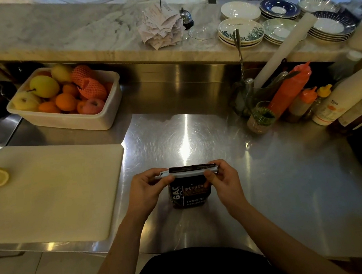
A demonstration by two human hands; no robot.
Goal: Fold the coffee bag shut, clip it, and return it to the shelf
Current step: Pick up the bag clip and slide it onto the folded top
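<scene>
Upright coffee bag [191, 193], clip [188, 172] across fold, 2-hand grip

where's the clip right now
In the head view, the white clip lies across the folded top of the coffee bag, low centre on the steel counter, held between left hand and right hand.

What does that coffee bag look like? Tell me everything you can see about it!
The coffee bag is small, dark and glossy, with white lettering and a panel showing coffee beans. It stands upright on the steel counter, its top folded flat. A long white clip lies along that fold. The left hand pinches one end of the clip and the right hand the other, fingers touching the bag's upper front.
</scene>
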